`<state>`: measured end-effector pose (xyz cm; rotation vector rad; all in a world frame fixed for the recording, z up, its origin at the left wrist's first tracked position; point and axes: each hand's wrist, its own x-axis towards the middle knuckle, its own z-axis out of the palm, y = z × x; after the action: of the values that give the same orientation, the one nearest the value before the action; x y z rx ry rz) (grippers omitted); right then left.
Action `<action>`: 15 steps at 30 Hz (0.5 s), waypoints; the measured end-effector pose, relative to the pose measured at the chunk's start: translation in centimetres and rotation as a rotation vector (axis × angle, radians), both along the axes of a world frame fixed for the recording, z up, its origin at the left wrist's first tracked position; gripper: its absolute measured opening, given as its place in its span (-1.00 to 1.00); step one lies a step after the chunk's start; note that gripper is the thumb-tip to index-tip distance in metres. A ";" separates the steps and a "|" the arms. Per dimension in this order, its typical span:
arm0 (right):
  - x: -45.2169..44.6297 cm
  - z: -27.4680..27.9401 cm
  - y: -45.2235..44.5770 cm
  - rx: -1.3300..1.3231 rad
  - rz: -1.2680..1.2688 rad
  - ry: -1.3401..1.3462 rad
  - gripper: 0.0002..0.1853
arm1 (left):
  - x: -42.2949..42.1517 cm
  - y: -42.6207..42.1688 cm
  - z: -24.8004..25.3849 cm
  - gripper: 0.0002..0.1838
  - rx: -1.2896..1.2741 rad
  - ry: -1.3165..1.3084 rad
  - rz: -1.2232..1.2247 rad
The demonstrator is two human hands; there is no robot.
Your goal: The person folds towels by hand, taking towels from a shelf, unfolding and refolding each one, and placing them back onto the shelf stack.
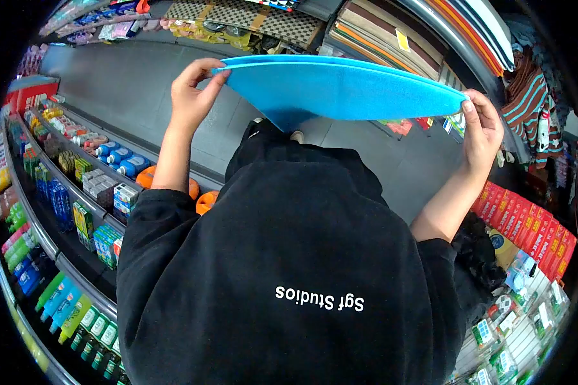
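A bright blue towel (340,90), folded double along its top edge, is stretched out in front of my chest. My left hand (196,90) pinches its left corner between thumb and fingers. The right corner is gripped the same way by my right hand (481,128), which sits a little lower. Between the hands the towel hangs down and narrows toward the middle, above my feet. Its far side is hidden from me.
Shelves (90,199) on the left carry blue bottles (133,165), boxes and tubes. Ahead are stacked folded textiles (385,38) and a checkered mat (250,19). Red boxes (526,224) stand at right, above hanging packaged goods (514,327). Grey floor (135,83) runs between.
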<state>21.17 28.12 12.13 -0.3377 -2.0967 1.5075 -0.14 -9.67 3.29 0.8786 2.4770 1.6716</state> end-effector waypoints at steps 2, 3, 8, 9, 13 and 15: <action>0.1 -0.2 0.2 -0.023 -0.013 0.013 -0.79 | 0.0 0.5 1.0 -0.69 0.168 -0.093 -0.007; 0.1 -0.3 0.4 -0.024 -0.015 0.015 -0.79 | -0.2 0.6 1.4 -0.69 0.167 -0.091 -0.009; 0.3 -1.1 1.2 -0.019 -0.002 0.003 -0.80 | -0.7 0.7 2.2 -0.70 -0.003 -0.142 -0.065; 0.4 -1.4 1.3 -0.020 -0.004 0.005 -0.80 | -1.0 0.4 2.0 -0.70 -0.004 -0.140 -0.067; 0.5 -2.0 1.5 -0.067 -0.037 -0.010 -0.79 | -1.3 0.1 2.0 -0.73 -0.088 -0.304 -0.182; 0.7 -2.2 1.8 -0.076 -0.034 -0.014 -0.79 | -1.3 0.4 1.8 -0.59 0.172 -0.375 -0.336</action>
<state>21.85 29.87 9.92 -0.4110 -2.0384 1.5720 -1.44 -9.31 5.08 0.8439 1.8542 1.7527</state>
